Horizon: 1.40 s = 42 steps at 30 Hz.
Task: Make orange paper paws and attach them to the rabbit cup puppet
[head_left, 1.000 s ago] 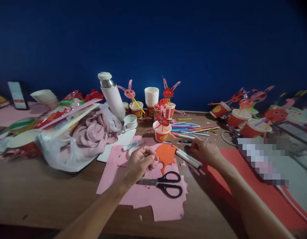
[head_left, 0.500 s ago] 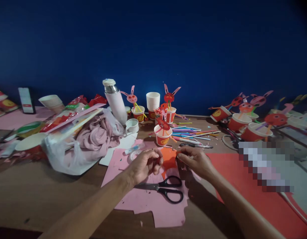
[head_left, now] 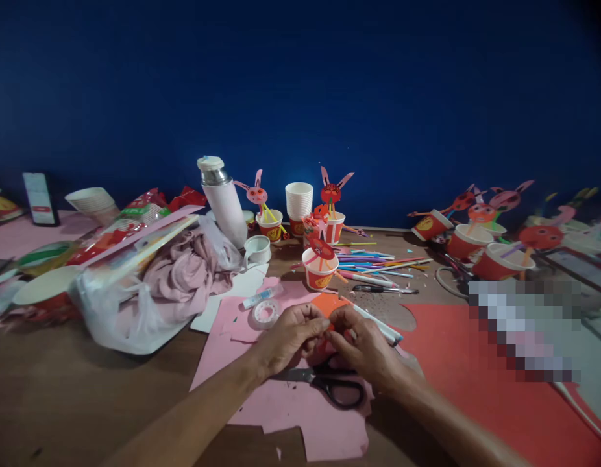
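My left hand (head_left: 289, 337) and my right hand (head_left: 366, 350) meet over the pink paper sheet (head_left: 300, 408), fingertips pinched together on an orange paper piece (head_left: 330, 305). Most of the orange piece is hidden behind my fingers. Black-handled scissors (head_left: 337, 388) lie on the pink sheet just below my hands. A roll of clear tape (head_left: 266, 313) and a glue stick (head_left: 258, 298) sit just left of my left hand. A white marker (head_left: 381, 327) lies right of my right hand.
A red paper cup with a paper figure (head_left: 320, 267) stands behind my hands, with coloured straws (head_left: 373, 258) beside it. More cup figures (head_left: 480, 243) line the right. A white flask (head_left: 221, 198), stacked cups (head_left: 298, 194), a plastic bag with pink cloth (head_left: 159, 279) and a red sheet (head_left: 480, 383) surround the spot.
My right hand left the markers and came to the orange piece. Both hands then drew closer together and nearer to me, now over the scissors.
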Tool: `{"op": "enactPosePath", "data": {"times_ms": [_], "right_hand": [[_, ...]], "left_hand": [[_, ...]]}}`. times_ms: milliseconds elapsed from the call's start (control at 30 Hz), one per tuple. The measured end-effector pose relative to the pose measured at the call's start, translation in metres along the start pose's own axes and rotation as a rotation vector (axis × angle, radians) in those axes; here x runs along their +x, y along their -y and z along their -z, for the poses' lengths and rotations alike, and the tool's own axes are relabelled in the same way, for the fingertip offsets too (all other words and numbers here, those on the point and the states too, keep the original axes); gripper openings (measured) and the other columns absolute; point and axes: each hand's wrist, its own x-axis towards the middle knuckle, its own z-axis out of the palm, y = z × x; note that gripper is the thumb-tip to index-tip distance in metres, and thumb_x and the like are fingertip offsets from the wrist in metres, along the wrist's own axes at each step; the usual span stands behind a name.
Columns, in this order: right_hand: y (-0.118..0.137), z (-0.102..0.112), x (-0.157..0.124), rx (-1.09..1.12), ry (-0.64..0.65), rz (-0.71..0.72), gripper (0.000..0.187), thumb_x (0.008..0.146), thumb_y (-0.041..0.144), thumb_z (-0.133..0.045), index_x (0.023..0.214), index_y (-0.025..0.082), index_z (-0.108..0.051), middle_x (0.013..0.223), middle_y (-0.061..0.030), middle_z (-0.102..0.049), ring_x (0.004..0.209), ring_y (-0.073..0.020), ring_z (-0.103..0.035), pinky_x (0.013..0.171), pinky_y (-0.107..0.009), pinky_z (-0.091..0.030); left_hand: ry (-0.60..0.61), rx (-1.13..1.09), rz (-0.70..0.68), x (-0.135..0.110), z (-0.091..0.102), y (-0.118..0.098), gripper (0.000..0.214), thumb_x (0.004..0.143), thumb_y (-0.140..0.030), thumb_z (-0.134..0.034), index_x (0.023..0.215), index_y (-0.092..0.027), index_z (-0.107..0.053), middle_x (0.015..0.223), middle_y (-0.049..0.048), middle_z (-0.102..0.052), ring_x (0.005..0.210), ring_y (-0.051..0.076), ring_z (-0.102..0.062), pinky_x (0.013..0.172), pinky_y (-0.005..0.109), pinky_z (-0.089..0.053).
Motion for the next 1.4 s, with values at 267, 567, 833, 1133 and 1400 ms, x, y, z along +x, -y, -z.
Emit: {"op": "enactPosePath", "data": {"times_ms": [267,567,833,1133,1400], "right_hand": [[-0.007,0.005,0.002,-0.056,-0.073,0.078,0.010,0.081,0.027,-0.051,0.085,0.021,-0.058,0.076,0.0009,-0.063,0.069,-0.0136,-0.058,0.063,-0.024,-0.044],[-0.016,0.037,0.015,-0.647,0.013,0.242,0.015,0.078,0.026,-0.054,0.088,0.023,-0.065,0.091,-0.0044,-0.065,0.087,-0.0189,-0.055,0.075,-0.031,-0.033],[-0.018,0.041,0.011,-0.703,0.115,0.345,0.023,0.078,0.034,-0.056,0.097,0.024,-0.063,0.095,-0.0043,-0.062,0.091,-0.0200,-0.052,0.076,-0.031,-0.032],[-0.026,0.043,0.016,-0.646,-0.020,0.436,0.021,0.085,0.019,-0.045,0.084,0.021,-0.066,0.078,-0.0043,-0.067,0.076,-0.0163,-0.058,0.074,-0.030,-0.034],[-0.022,0.053,0.011,-0.154,-0.128,0.353,0.012,0.077,0.020,-0.053,0.082,0.021,-0.064,0.083,-0.0044,-0.068,0.082,-0.0177,-0.061,0.076,-0.031,-0.045]], "left_hand": [[-0.052,-0.108,0.029,-0.002,0.005,-0.003,0.024,0.063,-0.029,-0.066,0.065,-0.015,-0.046,0.047,-0.0052,-0.048,0.036,0.004,-0.040,0.036,0.016,-0.028],[-0.076,-0.407,0.075,-0.001,0.015,-0.012,0.013,0.059,-0.013,-0.052,0.070,-0.016,-0.048,0.057,-0.0023,-0.053,0.039,0.006,-0.043,0.033,0.015,-0.022],[-0.046,-0.370,0.118,0.000,0.016,-0.013,0.008,0.067,-0.019,-0.051,0.064,-0.015,-0.045,0.047,-0.0055,-0.043,0.030,0.001,-0.027,0.032,0.014,-0.014],[-0.050,-0.289,0.015,-0.001,0.016,-0.013,0.014,0.065,-0.022,-0.057,0.060,-0.014,-0.046,0.047,-0.0057,-0.043,0.032,0.002,-0.031,0.033,0.014,-0.019],[-0.282,-0.249,-0.013,0.003,0.021,-0.011,0.023,0.077,-0.031,-0.051,0.063,-0.014,-0.052,0.045,-0.0044,-0.046,0.033,0.003,-0.035,0.034,0.015,-0.022]]}}
